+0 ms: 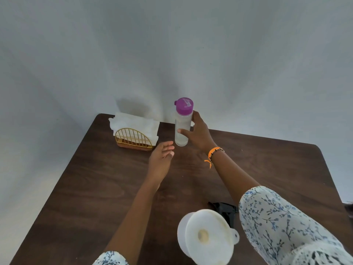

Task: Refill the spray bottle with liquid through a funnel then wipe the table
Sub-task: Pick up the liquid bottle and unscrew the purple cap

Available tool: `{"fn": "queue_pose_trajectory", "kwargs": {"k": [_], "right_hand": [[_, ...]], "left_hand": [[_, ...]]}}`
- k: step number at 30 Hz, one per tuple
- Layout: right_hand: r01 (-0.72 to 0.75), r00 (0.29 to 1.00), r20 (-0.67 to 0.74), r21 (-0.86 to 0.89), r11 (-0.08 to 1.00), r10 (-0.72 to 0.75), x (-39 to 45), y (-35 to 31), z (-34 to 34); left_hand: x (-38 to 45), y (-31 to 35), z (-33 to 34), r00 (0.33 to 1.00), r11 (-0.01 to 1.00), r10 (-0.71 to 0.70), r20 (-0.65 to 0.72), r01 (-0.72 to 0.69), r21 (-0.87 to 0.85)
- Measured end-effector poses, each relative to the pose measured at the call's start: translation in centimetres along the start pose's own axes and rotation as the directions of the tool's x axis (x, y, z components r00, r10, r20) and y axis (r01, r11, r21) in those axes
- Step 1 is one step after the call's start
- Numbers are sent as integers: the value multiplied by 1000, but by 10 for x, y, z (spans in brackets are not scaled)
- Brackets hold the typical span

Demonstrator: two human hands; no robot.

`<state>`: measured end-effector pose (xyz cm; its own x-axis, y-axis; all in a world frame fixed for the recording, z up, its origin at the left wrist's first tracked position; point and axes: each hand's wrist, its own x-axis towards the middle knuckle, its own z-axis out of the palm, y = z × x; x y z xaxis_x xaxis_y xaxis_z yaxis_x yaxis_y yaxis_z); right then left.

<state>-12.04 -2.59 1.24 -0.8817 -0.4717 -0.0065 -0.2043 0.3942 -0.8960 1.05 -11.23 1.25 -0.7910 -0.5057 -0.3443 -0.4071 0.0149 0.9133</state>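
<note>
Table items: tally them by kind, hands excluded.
Clear bottle with purple cap: 1
White funnel: 1, seated on a white container
Black spray head: 1
Gold napkin holder: 1
Napkin stack: 1
Total: 6

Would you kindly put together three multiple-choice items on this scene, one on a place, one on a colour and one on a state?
1. Where is the napkin holder?
A. near the table's far left corner
B. beside the funnel
C. under the right sleeve

2. What colour is the cap of the clear bottle?
A. green
B. purple
C. black

3. What is the right hand doing?
A. lying flat on the table
B. pinching a napkin
C. gripping the clear bottle

Key: 1 A, it stands by the wall, left of the bottle; 2 B, the cap is plainly purple; 3 C, thumb and fingers wrap the bottle while the left hand hovers open.
</note>
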Motion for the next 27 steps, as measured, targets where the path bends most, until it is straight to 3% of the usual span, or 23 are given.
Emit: {"fn": "queue_pose_trajectory", "kwargs": {"k": [12, 21, 27], "right_hand": [[10, 998, -70, 0, 1000, -10, -20, -20, -11], [152, 966, -228, 139, 978, -118, -76, -110, -66], [289, 925, -321, 246, 925, -204, -120, -175, -102]], "left_hand": [[-21, 12, -4, 999, 1000, 29, 18, -29, -10], [-67, 65, -9, 978, 981, 194, 77, -194, -7], [-107, 101, -9, 924, 933, 361, 130, -358, -42]]}}
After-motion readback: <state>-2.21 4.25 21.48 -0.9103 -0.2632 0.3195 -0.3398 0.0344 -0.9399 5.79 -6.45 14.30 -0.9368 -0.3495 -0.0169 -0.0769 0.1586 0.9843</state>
